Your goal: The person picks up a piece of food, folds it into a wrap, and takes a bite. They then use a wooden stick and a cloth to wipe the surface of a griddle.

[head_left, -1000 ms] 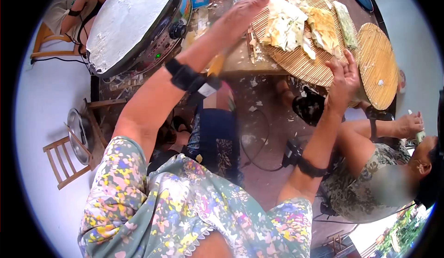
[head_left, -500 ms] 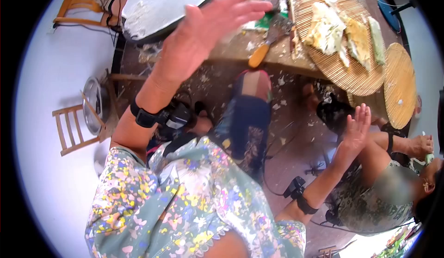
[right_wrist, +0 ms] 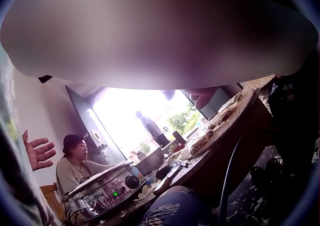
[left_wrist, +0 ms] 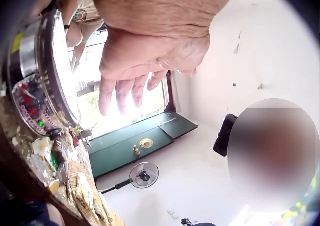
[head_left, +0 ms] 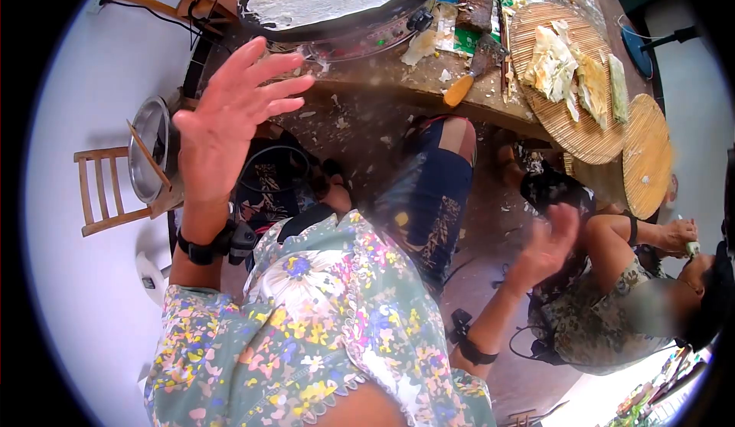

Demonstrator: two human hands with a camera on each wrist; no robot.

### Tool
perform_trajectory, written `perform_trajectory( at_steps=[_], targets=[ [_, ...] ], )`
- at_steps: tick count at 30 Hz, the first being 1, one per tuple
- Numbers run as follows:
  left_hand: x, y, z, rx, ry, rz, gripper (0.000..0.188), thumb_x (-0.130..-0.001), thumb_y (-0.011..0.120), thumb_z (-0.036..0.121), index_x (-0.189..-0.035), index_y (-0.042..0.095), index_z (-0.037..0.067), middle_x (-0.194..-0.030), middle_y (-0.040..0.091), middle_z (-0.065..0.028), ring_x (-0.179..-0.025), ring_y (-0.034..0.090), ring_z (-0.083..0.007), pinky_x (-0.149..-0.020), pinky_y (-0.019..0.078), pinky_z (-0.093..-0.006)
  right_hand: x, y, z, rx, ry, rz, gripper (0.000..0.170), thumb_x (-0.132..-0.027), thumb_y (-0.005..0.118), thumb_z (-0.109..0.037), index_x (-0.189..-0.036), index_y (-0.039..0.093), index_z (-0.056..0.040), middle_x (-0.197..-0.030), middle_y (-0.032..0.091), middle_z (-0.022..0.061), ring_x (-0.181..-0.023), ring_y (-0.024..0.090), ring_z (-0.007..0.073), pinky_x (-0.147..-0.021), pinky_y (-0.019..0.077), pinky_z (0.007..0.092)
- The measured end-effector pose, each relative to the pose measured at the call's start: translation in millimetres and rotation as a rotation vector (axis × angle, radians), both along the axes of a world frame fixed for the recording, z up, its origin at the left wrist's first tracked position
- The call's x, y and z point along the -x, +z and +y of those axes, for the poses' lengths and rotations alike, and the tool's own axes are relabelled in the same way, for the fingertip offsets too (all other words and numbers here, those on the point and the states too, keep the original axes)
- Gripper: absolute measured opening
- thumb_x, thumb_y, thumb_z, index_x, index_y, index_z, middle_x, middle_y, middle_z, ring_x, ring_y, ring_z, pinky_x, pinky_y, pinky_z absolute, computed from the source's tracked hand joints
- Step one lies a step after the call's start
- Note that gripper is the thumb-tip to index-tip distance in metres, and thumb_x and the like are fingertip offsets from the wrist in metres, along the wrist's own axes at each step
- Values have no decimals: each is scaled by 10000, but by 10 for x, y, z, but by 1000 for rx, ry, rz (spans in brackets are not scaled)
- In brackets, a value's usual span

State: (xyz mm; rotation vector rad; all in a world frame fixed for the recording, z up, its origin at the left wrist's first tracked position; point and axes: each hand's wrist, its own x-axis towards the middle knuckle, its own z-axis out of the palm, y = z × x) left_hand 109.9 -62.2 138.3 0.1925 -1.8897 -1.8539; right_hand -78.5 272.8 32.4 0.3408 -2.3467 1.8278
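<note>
The left hand (head_left: 218, 113) is raised in the air with its fingers straight and spread, and nothing is held. The right hand (head_left: 543, 247) is blurred, but its fingers appear loosely extended and nothing is seen in it; it is held low, in front of the tabletop (head_left: 360, 84).

The round griddle (head_left: 337, 2), covered in white, is set on the tabletop, beyond the left hand and to its right, well apart from the right hand. By the left hand it is the more closely approached. No true long axis is given by its round shape; its rim is seen drawn out from side to side, and its knob (head_left: 419, 20) and control panel are turned toward the wearer. A lit green light (right_wrist: 115, 193) is shown on the panel.

To the right of the griddle, a scraper (head_left: 459, 89) is laid flat, touched by neither hand. Its long axis is slanted: the orange handle is pointed toward the near edge and slightly left, the dark blade away and right. Which hand is nearer to it cannot be told. Farther right, flaky sheets (head_left: 551, 63) and a pale roll (head_left: 618, 90) are carried on a round woven mat (head_left: 586, 142).
</note>
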Motion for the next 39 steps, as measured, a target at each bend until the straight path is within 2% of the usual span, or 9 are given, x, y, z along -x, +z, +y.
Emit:
perform_trajectory(
  at_steps=[3, 8, 15, 22, 26, 28, 35, 38, 39],
  targets=[
    [-291, 10, -31, 24, 67, 3, 927, -859, 222, 736, -1433, 259, 9, -1349, 447, -231, -1185, 511, -364, -984, 384, -435, -233, 14, -182, -465, 418, 167, 347, -733, 603, 62, -1047, 650, -77, -1071, 585, 84, -1036, 559, 243, -838, 462, 335],
    [-626, -152, -95, 20, 129, 13, 869, -894, 190, 690, -1407, 315, 0, -1318, 478, -221, -1161, 529, -349, -995, 371, -444, -547, -117, -751, -667, 851, 402, 169, -654, 612, -8, -805, 652, -73, -1104, 573, 110, -1160, 481, 318, -944, 391, 458],
    [-916, -216, -96, -2, 265, 124, 812, -923, 205, 643, -1375, 359, -14, -1268, 513, -207, -1122, 544, -344, -1007, 357, -458, -654, -340, -920, -900, 1046, 487, 78, -669, 604, -91, -728, 651, -71, -1239, 545, 143, -1304, 360, 337, -1064, 260, 539],
    [-1091, -185, -109, -23, 313, 155, 783, -935, 241, 618, -1372, 367, -20, -1247, 531, -205, -1107, 550, -340, -1006, 357, -465, -655, -224, -961, -913, 1065, 491, 55, -694, 606, -95, -733, 620, -61, -1222, 555, 144, -1304, 361, 340, -1066, 253, 541],
    [-1139, -203, -110, -48, 359, 178, 764, -938, 289, 600, -1356, 388, -33, -1218, 546, -217, -1092, 565, -331, -1005, 355, -442, -552, -170, -910, -738, 1021, 405, 47, -694, 617, -48, -722, 588, -71, -1196, 568, 125, -1270, 402, 361, -1049, 275, 548],
    [-1163, -198, -104, -55, 380, 191, 735, -948, 302, 575, -1348, 399, -34, -1203, 558, -216, -1093, 567, -321, -1003, 361, -433, -529, 217, -1011, -559, 943, 342, 105, -675, 664, -32, -720, 580, -78, -1194, 573, 119, -1269, 413, 358, -1031, 304, 538],
    [-1660, -396, -486, 224, 968, -172, 553, -975, 417, 426, -1250, 516, -44, -1135, 612, -153, -1090, 570, -213, -1005, 369, -321, -881, 1639, -1461, 404, 856, 475, 133, -748, 679, -70, -869, 624, -80, -1181, 564, 139, -1208, 463, 367, -1021, 346, 528],
    [-2181, -944, -875, 164, 1162, -224, 445, -967, 494, 337, -1213, 559, -29, -1108, 624, -122, -1072, 569, -183, -978, 396, -282, -1127, 1765, -1333, 674, 809, 473, 191, -843, 635, -253, -943, 650, -91, -1340, 430, 124, -1321, 294, 377, -1076, 272, 548],
    [-2356, -1084, -962, 152, 1209, -254, 432, -968, 489, 321, -1189, 568, -42, -1082, 636, -110, -1062, 574, -177, -952, 412, -279, -1159, 1793, -1334, 734, 786, 481, 193, -844, 632, -247, -949, 647, -86, -1329, 438, 126, -1307, 308, 374, -1067, 282, 543]
  ],
)
